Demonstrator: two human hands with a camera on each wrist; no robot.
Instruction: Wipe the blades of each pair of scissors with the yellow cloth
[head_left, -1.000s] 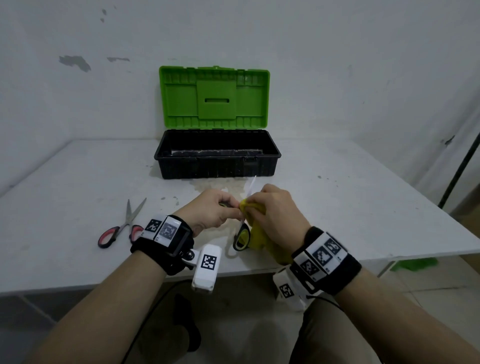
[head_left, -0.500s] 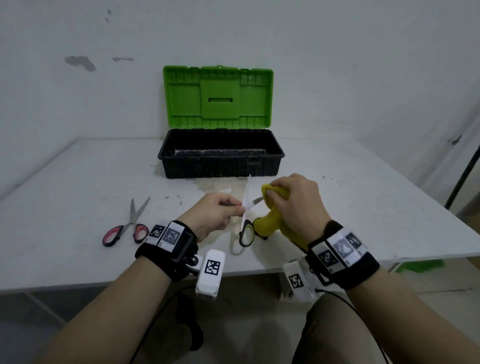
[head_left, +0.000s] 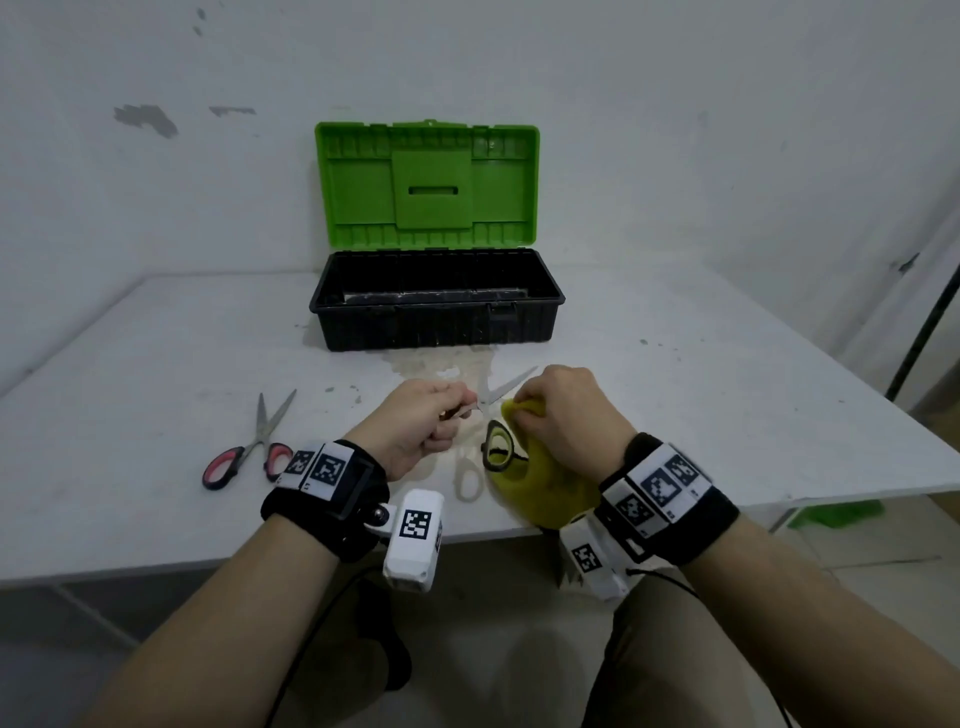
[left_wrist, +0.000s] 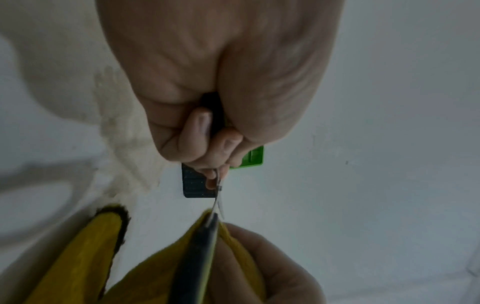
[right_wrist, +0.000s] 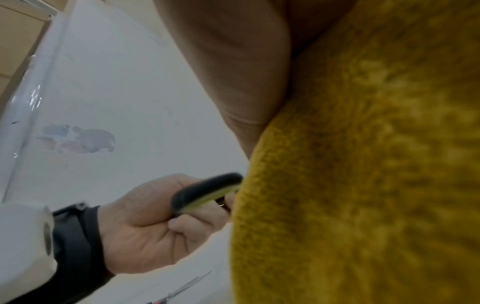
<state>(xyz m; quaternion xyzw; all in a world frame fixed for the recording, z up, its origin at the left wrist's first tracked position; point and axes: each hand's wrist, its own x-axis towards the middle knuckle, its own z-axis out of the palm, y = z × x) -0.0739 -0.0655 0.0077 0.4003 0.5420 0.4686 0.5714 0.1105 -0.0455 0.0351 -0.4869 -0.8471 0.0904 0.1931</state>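
Black-and-yellow scissors (head_left: 500, 396) hang open above the table's front middle, blades pointing away from me. My left hand (head_left: 457, 413) pinches one of their handles (left_wrist: 213, 111), fingers curled round it. My right hand (head_left: 524, 415) grips the yellow cloth (head_left: 545, 483), bunched against the scissors near the pivot; the left wrist view shows the cloth (left_wrist: 155, 267) folded round one dark arm of the scissors (left_wrist: 197, 257). The other handle loop (head_left: 498, 452) hangs free. A second pair, the red-handled scissors (head_left: 249, 447), lies on the table to the left, also open.
A black toolbox (head_left: 436, 312) with its green lid (head_left: 426, 187) raised stands at the back middle of the white table (head_left: 727, 395). A pale stain (head_left: 441, 366) spreads just in front of it. The table's front edge runs under my wrists.
My right hand has drawn the cloth back down from the outer blade to the pivot. The scissors have tilted, blades spread wider. The left hand keeps its hold.
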